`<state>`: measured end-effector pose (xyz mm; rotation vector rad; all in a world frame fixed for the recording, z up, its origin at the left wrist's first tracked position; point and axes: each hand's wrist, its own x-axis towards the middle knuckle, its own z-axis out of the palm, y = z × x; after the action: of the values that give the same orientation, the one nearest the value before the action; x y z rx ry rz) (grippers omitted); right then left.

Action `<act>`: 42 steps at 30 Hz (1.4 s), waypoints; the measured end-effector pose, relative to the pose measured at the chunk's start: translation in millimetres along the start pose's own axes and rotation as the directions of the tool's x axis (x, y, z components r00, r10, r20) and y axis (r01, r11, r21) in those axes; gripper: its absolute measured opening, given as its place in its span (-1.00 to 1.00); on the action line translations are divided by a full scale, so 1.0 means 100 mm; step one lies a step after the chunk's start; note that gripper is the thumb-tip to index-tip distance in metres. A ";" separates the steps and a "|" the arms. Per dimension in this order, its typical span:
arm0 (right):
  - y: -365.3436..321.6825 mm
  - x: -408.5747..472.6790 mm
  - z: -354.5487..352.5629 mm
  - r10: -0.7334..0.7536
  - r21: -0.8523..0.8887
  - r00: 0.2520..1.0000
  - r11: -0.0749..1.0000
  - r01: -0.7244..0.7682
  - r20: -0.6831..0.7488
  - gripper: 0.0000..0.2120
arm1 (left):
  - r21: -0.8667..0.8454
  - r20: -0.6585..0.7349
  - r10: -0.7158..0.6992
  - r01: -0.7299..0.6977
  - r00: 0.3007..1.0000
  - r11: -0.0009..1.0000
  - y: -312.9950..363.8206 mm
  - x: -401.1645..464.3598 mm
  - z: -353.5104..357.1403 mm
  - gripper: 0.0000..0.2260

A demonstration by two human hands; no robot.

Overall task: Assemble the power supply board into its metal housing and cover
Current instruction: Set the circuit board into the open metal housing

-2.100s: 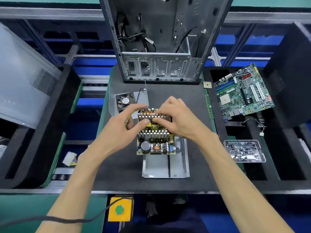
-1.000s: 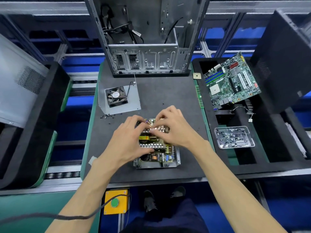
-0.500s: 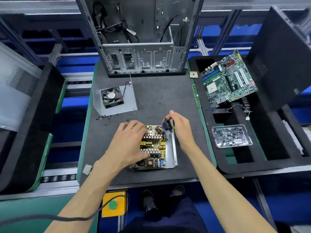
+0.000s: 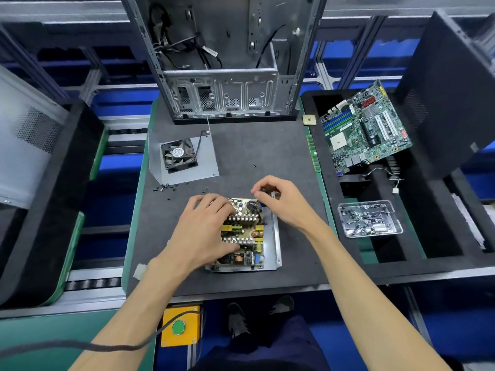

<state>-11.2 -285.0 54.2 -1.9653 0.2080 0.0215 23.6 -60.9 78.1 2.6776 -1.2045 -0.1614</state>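
Two bare hands work over one power supply board (image 4: 242, 231), which now sits inside its metal housing (image 4: 276, 245) near the front edge of the dark worktop (image 4: 267, 156). About two seconds ago the board was held above the open housing in both hands; since then it has been lowered in, and the right hand has moved off the board to the housing's far right corner. My reading is that seating is nearly done, with fastening and the cover not yet begun.

Going left to right: one cooling fan (image 4: 179, 155) sits on one grey metal plate (image 4: 206, 159), probably the cover, towards the worktop's far left. Just in front of the plate's near edge lie several small black screws (image 4: 163, 186), too small to count surely. The left hand (image 4: 203, 231) lies flat over the left part of the board, fingers spread and pressing down, gripping nothing. The board shows two rows of finned heat sinks. The right hand (image 4: 278, 199) has thumb and forefinger pinched together at the far right corner of the housing, around a small dark part I cannot identify.

At the far edge stands one open computer case (image 4: 227, 92). One small square chip (image 4: 308, 119) lies at the worktop's far right corner, and one green memory stick (image 4: 313, 153) lies along its right edge. Beyond that edge, a black foam tray (image 4: 375, 261) carries one motherboard (image 4: 364, 129) and one clear box of screws (image 4: 369, 219). Below the front edge sits one yellow button box (image 4: 180, 326).
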 end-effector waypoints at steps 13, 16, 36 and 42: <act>-0.06 0.28 0.00 0.100 0.003 0.993 0.995 -0.100 -0.058 -0.86 | -0.108 0.015 0.016 -0.015 1.000 0.994 -0.06 0.01 -0.10 -0.39; -0.05 0.29 0.03 0.139 -0.012 0.989 0.990 -0.139 -0.042 -0.85 | -0.105 0.021 0.033 -0.031 0.999 0.994 -0.04 0.01 -0.06 -0.39; -0.16 0.20 0.08 0.060 -0.404 0.998 0.914 -0.042 0.030 -0.91 | -0.335 -0.020 -0.087 0.076 0.996 0.939 -0.13 -0.12 0.18 -0.19; -0.37 0.12 0.11 -0.119 -0.421 0.989 0.896 0.144 0.086 -0.92 | -0.562 0.031 -0.393 0.341 0.919 0.754 -0.34 -0.33 0.10 -0.46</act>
<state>7.1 -262.5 82.4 -2.4102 0.0297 0.0379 25.0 -15.5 61.6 2.3160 -0.4707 -0.3836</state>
